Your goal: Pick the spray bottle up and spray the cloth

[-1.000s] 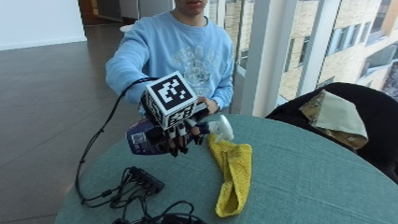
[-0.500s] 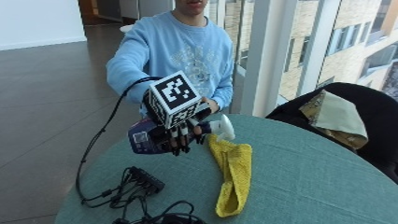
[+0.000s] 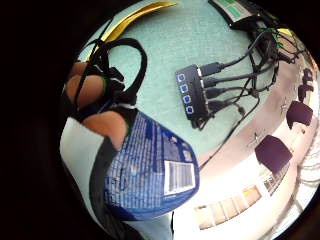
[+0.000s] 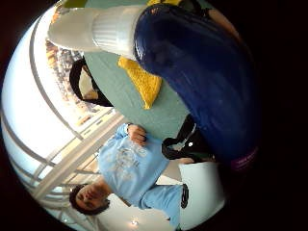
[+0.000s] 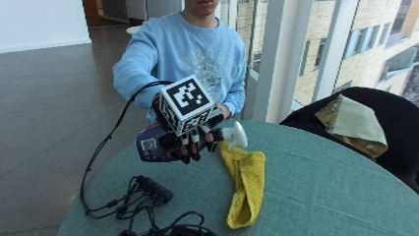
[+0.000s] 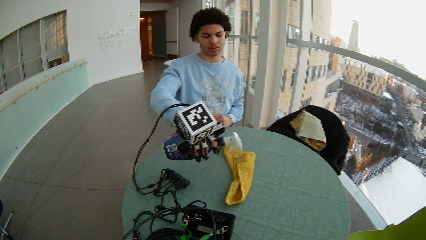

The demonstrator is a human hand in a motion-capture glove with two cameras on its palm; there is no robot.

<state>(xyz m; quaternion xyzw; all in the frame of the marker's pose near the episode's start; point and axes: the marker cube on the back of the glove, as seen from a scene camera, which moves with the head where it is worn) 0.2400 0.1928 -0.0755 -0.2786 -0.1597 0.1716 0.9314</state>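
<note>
Centre left of the outside view: our gloved hand (image 5: 187, 140) has its fingers curled round the bottle (image 5: 157, 143), held sideways above the table (image 5: 314, 187), its nozzle just over the cloth (image 5: 245, 189). We judge pickup done and spraying still to come.

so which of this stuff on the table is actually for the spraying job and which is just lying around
For the job:
- spray bottle, blue with a white nozzle, held sideways above the table in the gloved right hand, fingers curled round it
- yellow cloth, lying on the table under the nozzle

Lying about:
- black cable hub with its cables
- dark jacket on the chair
</note>
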